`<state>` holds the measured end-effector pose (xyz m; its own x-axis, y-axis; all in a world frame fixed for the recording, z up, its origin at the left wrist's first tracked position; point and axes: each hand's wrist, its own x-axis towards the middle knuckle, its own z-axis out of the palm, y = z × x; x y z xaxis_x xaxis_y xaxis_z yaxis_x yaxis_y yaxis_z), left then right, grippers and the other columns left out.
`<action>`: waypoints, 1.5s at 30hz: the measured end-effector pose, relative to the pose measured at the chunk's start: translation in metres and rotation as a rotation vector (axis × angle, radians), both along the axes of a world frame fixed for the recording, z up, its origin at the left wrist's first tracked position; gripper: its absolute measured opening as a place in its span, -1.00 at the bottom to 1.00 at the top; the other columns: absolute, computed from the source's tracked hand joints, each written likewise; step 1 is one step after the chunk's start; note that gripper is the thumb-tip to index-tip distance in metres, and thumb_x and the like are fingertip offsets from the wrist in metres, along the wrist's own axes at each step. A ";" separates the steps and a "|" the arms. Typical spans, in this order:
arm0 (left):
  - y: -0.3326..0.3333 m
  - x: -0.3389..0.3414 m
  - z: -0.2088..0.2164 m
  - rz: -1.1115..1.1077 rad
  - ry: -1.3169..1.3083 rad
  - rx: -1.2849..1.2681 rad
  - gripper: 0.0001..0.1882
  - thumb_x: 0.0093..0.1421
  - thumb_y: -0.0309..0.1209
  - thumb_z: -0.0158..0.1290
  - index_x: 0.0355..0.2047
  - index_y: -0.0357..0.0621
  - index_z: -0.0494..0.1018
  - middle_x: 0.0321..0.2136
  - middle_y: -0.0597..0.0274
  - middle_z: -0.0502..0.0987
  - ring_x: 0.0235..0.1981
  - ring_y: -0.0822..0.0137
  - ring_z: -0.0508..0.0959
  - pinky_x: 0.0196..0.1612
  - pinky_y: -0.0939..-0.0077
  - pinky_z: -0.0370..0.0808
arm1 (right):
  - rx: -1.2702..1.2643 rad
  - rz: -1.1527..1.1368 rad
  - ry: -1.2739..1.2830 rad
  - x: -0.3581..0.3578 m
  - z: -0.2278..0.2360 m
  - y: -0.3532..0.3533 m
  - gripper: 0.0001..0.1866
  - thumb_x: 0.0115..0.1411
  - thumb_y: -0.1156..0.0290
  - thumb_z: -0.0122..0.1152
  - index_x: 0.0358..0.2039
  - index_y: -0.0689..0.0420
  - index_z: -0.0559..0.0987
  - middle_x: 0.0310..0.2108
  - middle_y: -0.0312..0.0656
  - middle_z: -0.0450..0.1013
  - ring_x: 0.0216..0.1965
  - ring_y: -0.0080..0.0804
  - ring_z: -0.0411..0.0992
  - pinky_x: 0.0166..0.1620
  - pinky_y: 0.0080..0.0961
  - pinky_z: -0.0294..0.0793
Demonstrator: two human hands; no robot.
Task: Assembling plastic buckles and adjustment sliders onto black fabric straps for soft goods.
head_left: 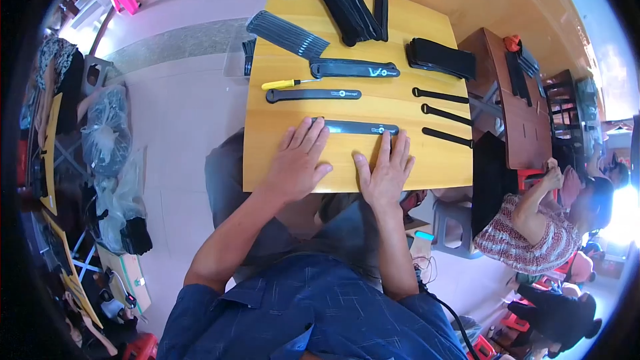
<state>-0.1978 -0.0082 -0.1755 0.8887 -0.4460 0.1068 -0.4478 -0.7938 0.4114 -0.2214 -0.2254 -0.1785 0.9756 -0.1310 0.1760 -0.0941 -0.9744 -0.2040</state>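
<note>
Black strap (pixel 357 127) lies at fingertips of both hands; left hand (pixel 297 160) and right hand (pixel 385 170) flat, released, palms down on surface (pixel 347 100).

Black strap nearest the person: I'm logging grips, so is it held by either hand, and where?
Not gripped. Both hands lie flat: left hand fingertips touch the black strap's left end, right hand fingertips its right end.

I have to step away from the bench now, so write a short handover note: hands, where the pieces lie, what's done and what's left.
Left hand lies flat and open on the wooden table, fingertips at the left end of the nearest black strap. Right hand is flat too, fingertips at its right end. Nothing is gripped.
Behind it lie two more flat straps and a yellow-handled screwdriver. Three narrow black strips lie to the right, with stacks of black pieces at the far edge.
Done or left: cannot tell from this view.
</note>
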 end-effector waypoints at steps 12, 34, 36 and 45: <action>-0.003 0.000 0.002 -0.009 0.041 0.047 -0.21 0.31 -0.07 0.08 0.43 -0.20 0.16 0.48 0.08 0.07 0.51 0.04 0.02 0.50 -0.02 -0.03 | 0.016 0.205 0.059 0.013 -0.002 0.001 -0.11 0.36 -0.23 -0.01 0.47 0.17 0.17 0.53 0.06 -0.04 0.54 0.02 -0.08 0.43 0.28 -0.09; -0.003 -0.021 0.016 -0.122 -0.110 -0.126 -0.26 0.21 -0.23 0.20 0.36 -0.20 0.26 0.43 -0.08 0.14 0.46 -0.16 0.09 0.46 -0.12 0.05 | 0.073 -0.090 -0.191 0.027 0.000 -0.093 -0.25 0.31 0.01 0.18 0.35 0.22 0.29 0.44 0.16 0.11 0.47 0.17 0.02 0.38 0.35 0.03; -0.006 -0.032 0.021 -0.189 -0.115 -0.164 -0.30 0.21 -0.25 0.20 0.33 -0.21 0.30 0.41 -0.09 0.17 0.45 -0.18 0.11 0.45 -0.12 0.07 | 0.042 -0.142 -0.144 0.030 -0.001 -0.109 -0.26 0.29 0.00 0.20 0.34 0.18 0.32 0.43 0.12 0.13 0.46 0.13 0.06 0.36 0.34 0.07; -0.023 -0.073 0.022 -0.404 -0.047 -0.224 -0.40 0.22 -0.32 0.16 0.24 -0.25 0.37 0.21 -0.13 0.42 0.27 -0.20 0.35 0.35 -0.11 0.22 | 0.080 -0.003 -0.204 -0.036 -0.015 -0.112 -0.31 0.13 0.02 0.34 0.17 0.19 0.49 0.24 0.06 0.36 0.31 0.04 0.29 0.26 0.03 0.28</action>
<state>-0.2711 -0.0311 -0.1536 0.6405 -0.7168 0.2757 -0.7250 -0.4459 0.5250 -0.2572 -0.3372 -0.1933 0.9203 -0.1557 0.3590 -0.0460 -0.9541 -0.2959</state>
